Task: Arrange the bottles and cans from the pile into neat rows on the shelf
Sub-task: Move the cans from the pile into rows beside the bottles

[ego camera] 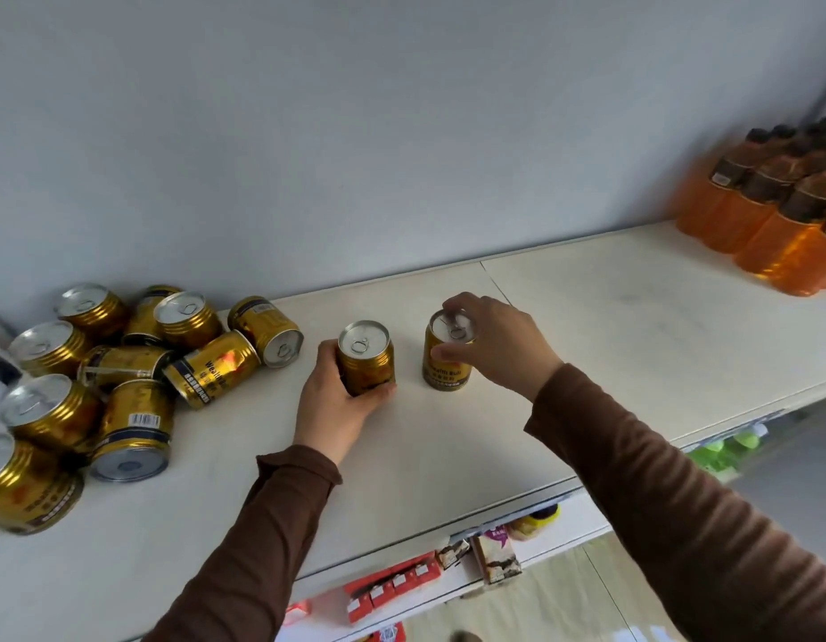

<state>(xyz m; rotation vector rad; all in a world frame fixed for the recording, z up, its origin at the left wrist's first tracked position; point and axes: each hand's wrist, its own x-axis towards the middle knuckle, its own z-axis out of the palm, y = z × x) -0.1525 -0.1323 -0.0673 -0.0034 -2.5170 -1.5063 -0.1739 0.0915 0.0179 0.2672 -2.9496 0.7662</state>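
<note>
Two cans (365, 356) on white shelf (587, 326)

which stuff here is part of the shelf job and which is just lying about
Job: gold can in left hand; gold can under right hand; can pile; orange bottles; shelf.
Not: red boxes and green items below.
</note>
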